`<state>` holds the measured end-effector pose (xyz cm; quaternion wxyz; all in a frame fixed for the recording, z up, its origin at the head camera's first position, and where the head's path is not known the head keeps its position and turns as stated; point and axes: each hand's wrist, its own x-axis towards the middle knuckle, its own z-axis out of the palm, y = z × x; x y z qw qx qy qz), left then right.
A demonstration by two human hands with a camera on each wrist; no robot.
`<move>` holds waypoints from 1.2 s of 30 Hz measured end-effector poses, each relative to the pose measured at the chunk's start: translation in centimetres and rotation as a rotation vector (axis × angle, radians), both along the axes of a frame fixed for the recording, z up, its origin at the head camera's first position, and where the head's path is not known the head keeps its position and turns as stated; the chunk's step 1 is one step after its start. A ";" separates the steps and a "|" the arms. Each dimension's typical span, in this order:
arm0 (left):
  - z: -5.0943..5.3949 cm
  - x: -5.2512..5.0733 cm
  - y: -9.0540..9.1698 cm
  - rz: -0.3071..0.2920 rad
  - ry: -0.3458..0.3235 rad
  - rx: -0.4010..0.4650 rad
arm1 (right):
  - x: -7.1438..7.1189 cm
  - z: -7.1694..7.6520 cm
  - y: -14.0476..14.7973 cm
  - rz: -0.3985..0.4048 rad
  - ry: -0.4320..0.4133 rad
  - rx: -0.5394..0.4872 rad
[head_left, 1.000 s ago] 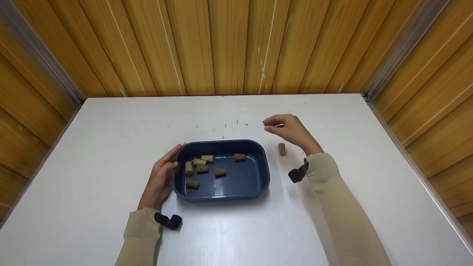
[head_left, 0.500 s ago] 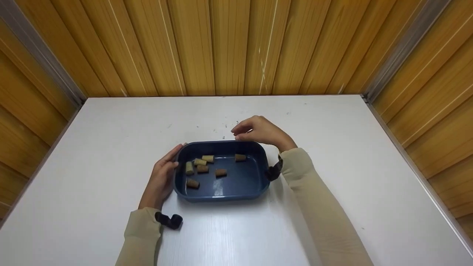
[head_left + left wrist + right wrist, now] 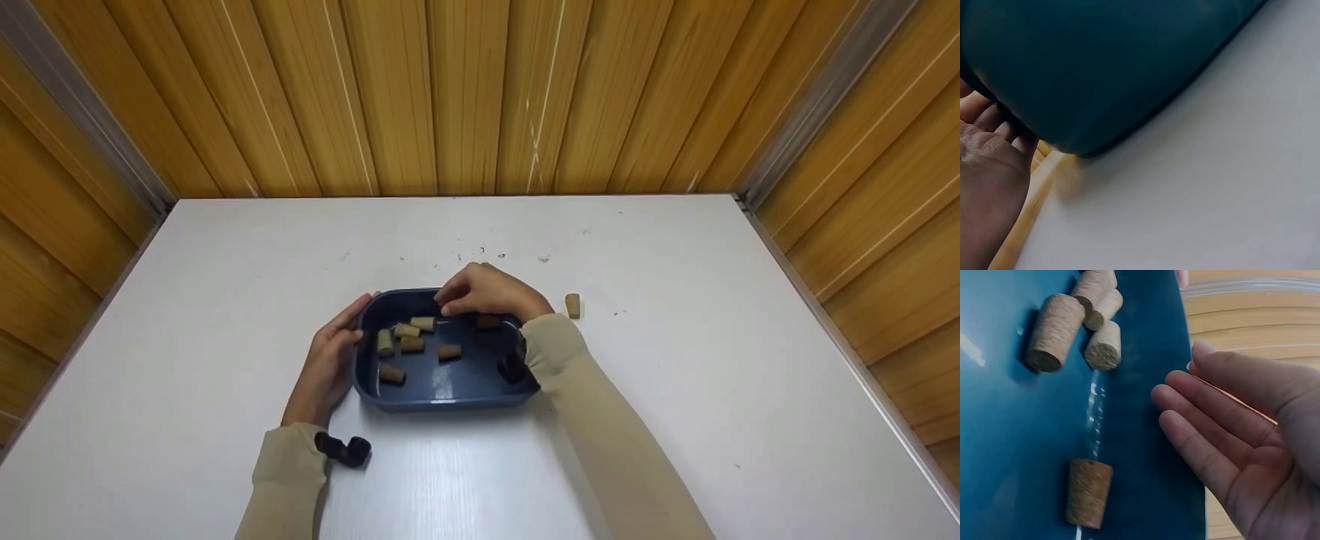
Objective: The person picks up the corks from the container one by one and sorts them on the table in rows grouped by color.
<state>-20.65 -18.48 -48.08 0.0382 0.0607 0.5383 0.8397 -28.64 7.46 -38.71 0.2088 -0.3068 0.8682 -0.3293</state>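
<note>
From the head, the left hand (image 3: 324, 361) grips the blue rectangular tray (image 3: 484, 379) at its nine o'clock wall, thumb at the rim. The right hand (image 3: 491, 291) reaches in over the one o'clock rim. Seven tapered corks (image 3: 448, 352) lie inside, mostly towards ten o'clock; a lone cork (image 3: 573, 305) sits on the white table (image 3: 187, 360) at two o'clock. From the left wrist, fingers bend behind the tray. From the right wrist, three fingers extend; anything between thumb and forefinger would be hidden, so I cannot tell whether they pinch something. The step looks like filling the tray; next calls for releasing any cork held, then reaching for the lone one.
</note>
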 end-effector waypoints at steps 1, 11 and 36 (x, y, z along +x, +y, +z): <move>0.0 0.0 0.0 -0.001 0.001 -0.001 | 0.1 -0.2 -0.2 0.002 -0.005 0.005; -0.1 0.1 0.1 0.013 -0.005 -0.030 | 0.7 -1.4 -1.9 0.057 0.049 0.086; -0.1 0.0 0.0 0.009 0.008 -0.003 | 1.6 -2.7 -3.4 -0.015 0.129 0.112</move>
